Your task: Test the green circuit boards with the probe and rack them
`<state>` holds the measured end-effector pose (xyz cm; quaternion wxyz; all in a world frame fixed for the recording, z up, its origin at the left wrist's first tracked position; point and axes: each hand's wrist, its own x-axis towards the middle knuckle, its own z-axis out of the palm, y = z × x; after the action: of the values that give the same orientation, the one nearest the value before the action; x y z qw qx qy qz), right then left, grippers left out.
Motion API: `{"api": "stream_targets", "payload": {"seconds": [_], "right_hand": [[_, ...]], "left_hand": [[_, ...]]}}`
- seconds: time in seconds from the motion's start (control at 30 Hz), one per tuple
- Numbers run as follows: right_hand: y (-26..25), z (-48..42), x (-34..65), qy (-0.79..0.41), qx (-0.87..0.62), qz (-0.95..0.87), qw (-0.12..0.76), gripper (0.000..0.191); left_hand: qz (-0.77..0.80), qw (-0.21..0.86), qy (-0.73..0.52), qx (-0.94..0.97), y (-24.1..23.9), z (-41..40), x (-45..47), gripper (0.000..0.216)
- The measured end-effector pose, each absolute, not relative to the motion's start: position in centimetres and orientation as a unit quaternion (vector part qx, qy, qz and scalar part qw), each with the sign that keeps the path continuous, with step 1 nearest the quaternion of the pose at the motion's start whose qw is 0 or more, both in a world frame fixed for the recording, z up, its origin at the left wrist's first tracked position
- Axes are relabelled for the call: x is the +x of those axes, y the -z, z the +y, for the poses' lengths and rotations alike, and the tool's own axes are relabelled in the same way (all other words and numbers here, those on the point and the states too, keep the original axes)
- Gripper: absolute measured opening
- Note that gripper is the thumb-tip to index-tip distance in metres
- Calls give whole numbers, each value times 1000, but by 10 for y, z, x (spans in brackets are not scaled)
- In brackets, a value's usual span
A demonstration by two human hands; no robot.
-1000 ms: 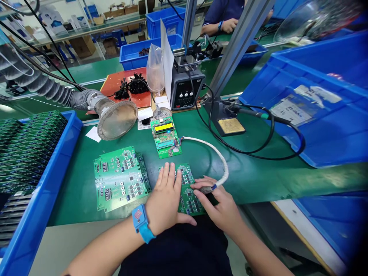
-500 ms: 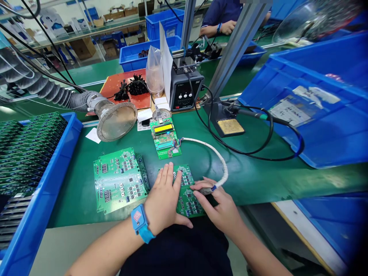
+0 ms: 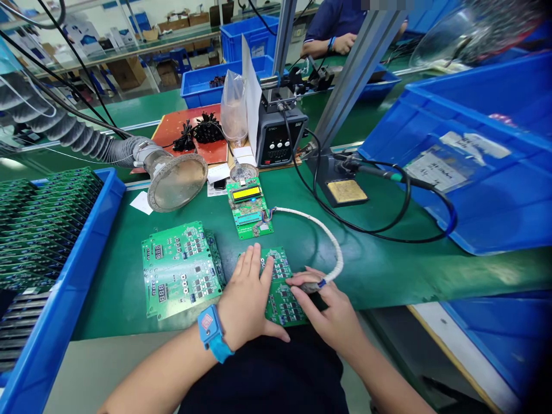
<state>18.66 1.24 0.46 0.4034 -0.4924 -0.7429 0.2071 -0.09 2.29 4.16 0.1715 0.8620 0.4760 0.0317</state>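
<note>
My left hand lies flat with fingers spread over the left part of a green circuit board at the bench's front edge. Wrapped round a grey probe, my right hand holds its tip down at the right side of that board; the exact contact is hidden by the fingers. A white sleeved cable curves from the probe to a small green programmer board with a lit yellow display. Left of my left hand stands a stack of circuit boards with digit displays.
A blue crate full of upright boards stands at the left. A fume extractor nozzle hangs over the bench. Behind are a soldering station and an iron holder with sponge. A large blue bin is at the right; a co-worker sits opposite.
Both hands, the probe and the board stay practically where they were. The whole view has shifted very slightly.
</note>
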Motion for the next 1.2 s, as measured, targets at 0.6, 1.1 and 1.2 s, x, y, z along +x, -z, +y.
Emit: {"api": "stream_targets", "payload": {"seconds": [0.6,1.1,1.2], "right_hand": [[2,12,187,-226,-487,-738,410,10],[-7,57,182,-392,-541,-575,472,22],[0,63,173,-387,-549,-593,444,24]], "left_hand": [[494,204,7,845,-52,28,3,136],[472,-2,-45,880,-141,-8,-77,129],[491,-24,-30,870,-142,11,-122,120]]}}
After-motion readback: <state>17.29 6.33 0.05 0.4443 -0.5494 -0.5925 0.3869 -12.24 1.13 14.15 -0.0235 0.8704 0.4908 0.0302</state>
